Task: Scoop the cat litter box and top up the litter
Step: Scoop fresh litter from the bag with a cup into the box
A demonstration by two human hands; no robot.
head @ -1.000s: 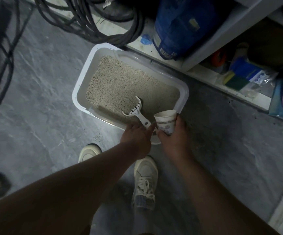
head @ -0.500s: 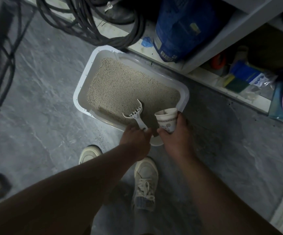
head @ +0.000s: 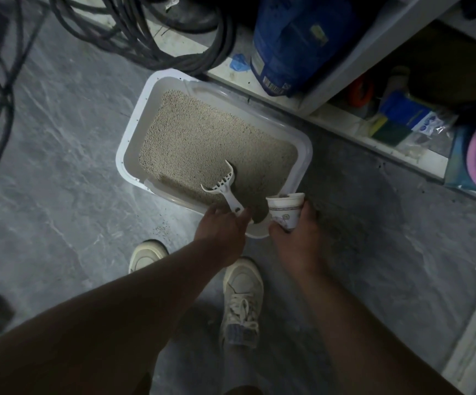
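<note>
Litter box (head: 129, 132) sits on the floor by the shelf, and we see the scoop (head: 222, 186) has turned sideways since a second ago (sifting still underway). Left hand (head: 222, 227) fingers curl round its handle; right hand (head: 293, 235) grips a tilted paper cup (head: 285, 210).
</note>
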